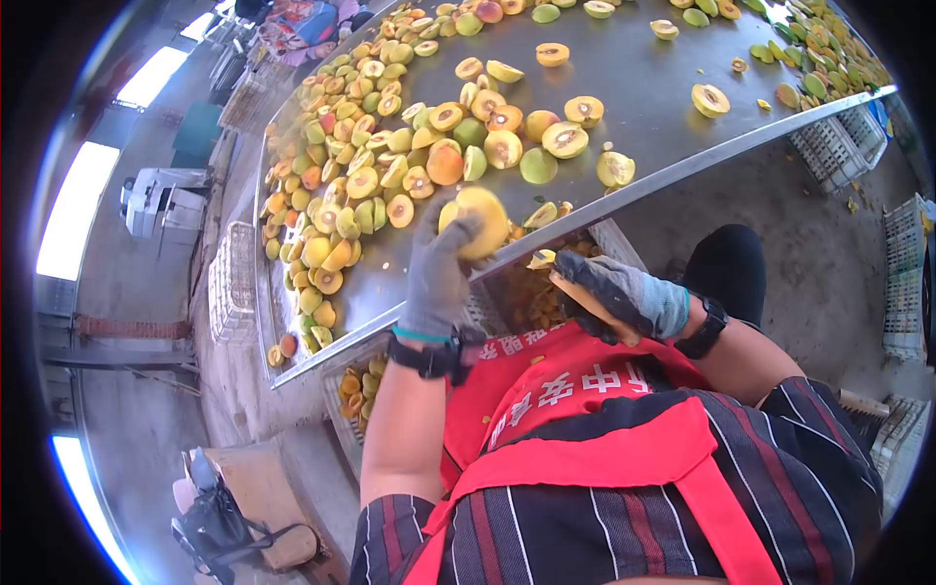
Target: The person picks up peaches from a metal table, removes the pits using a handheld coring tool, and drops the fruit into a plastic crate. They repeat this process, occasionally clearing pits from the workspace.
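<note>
My left hand (434, 278), in a grey glove, is closed on a yellow peach half (481, 222) above the near edge of the metal table (643, 107). To its right, my right hand (629, 297), in a grey and black glove, grips a wooden-handled tool (597, 304). A bit of yellow fruit (542, 259) shows at the tool's tip; its working end cannot be made out. Many halved peaches (363, 181) lie heaped on the table's left side, some cut face up with brown centres, others skin up.
Below the table edge stands a crate with fruit pieces (531, 292), and another container of fruit (361, 390) is at the left. White crates (843, 146) stand at the right, more crates (232, 283) at the left. A cardboard box with a black bag (219, 522) sits lower left.
</note>
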A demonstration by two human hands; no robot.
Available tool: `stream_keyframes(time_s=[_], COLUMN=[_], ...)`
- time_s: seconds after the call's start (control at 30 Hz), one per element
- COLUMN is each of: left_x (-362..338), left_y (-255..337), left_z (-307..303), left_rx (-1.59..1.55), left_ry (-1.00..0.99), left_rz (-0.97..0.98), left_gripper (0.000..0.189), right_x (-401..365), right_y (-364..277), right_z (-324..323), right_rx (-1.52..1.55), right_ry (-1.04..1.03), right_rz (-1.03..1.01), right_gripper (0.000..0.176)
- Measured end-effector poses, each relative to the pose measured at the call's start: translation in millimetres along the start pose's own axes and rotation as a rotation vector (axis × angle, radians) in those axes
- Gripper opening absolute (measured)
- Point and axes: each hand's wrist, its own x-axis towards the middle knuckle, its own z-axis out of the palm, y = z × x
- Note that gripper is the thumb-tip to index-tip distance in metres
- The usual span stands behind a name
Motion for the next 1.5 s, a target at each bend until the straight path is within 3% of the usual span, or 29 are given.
stream_keyframes(time_s=[0.07,0.2,0.3,0.4,0.47,0.5,0.57,0.6,0.73,0.8,0.97,1.03,1.13,1.23,1.3,1.37,1.47,1.5], left_x=[-25,-63,-72,-79,-83,-84,-84,-84,-82,-82,-78,-77,-79,-82,-82,-81,-81,-82], left_y=[-19,-42,-45,-42,-39,-38,-35,-35,-45,-51,-66,-69,-63,-52,-50,-50,-49,-47], left_z=[-12,-13,-21,-28,-27,-26,-28,-29,-36,-33,-32,-37,-38,-30,-31,-28,-14,-10], left_rx=[-0.328,-0.501,-0.526,-0.429,-0.379,-0.323,-0.501,-0.674,-0.721,-0.702,-0.745,-0.909,-0.795,-0.788,-0.714,-0.643,-0.487,-0.465], left_ry=[-0.072,0.050,-0.005,-0.047,-0.055,-0.066,-0.108,-0.154,-0.143,0.085,-0.003,-0.193,-0.251,-0.115,-0.099,-0.087,0.063,0.078], left_rz=[-0.057,-0.091,-0.045,0.015,0.053,0.092,0.045,-0.006,0.002,-0.016,-0.108,-0.151,-0.128,-0.090,-0.067,-0.047,0.060,0.090], left_gripper=[0.032,0.038,0.046,0.051,0.050,0.050,0.047,0.045,0.042,0.045,0.047,0.050,0.053,0.053,0.051,0.049,0.045,0.044], right_x=[6,19,25,29,34,31,24,23,26,25,23,23,25,29,29,17,17,20], right_y=[-3,6,11,23,41,36,17,12,14,13,11,12,19,27,27,-4,-18,-16], right_z=[11,24,28,27,21,23,29,32,30,30,34,36,33,19,19,44,60,62], right_rx=[0.058,0.288,0.154,0.308,-0.561,-0.563,-0.180,-0.194,-0.146,0.131,0.029,0.050,0.159,0.148,-0.300,-0.086,-0.218,-0.406], right_ry=[-0.060,-0.128,-0.118,-0.144,-0.113,-0.118,-0.156,-0.126,-0.034,-0.070,-0.073,-0.085,-0.011,-0.106,-0.133,0.032,0.074,0.135], right_rz=[-0.021,0.019,-0.006,0.197,-0.683,-0.679,-0.176,-0.093,0.055,0.144,0.125,0.094,0.117,0.218,-0.042,0.191,0.122,0.002], right_gripper=[0.053,0.051,0.053,0.050,0.046,0.046,0.044,0.044,0.043,0.045,0.057,0.059,0.062,0.049,0.039,0.025,0.036,0.037])
